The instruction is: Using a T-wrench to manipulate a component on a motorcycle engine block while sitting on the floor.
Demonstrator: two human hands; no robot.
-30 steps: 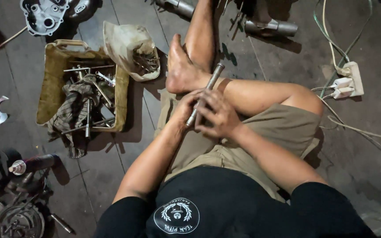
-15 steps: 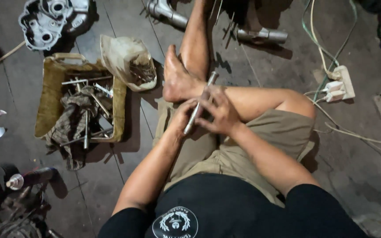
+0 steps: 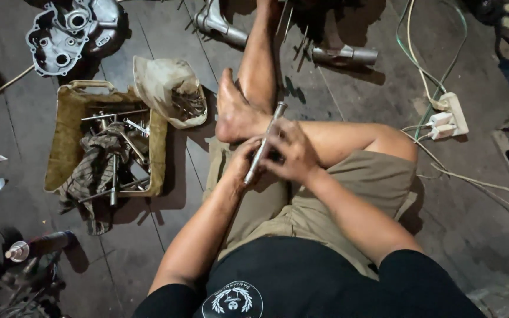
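Observation:
I sit on a dark plank floor with my legs crossed. A long silvery metal rod (image 3: 270,129) slants across my lap, its socket-like end up near my bare foot (image 3: 235,112). My left hand (image 3: 241,165) grips the rod's lower part. My right hand (image 3: 290,152) is wrapped around its middle, just above the left, and both hands touch each other. What lies under my right palm is hidden.
A tan tray (image 3: 66,121) holding tools and a rag sits at left, beside a plastic bag of small parts (image 3: 172,91). An engine casing (image 3: 69,32) lies at top left, metal pipes (image 3: 343,56) at top, a white power strip (image 3: 450,115) with cables at right.
The camera has shifted slightly, so the scene sits lower and to the right. My hands stay on the rod over my lap, with the rod a little more upright.

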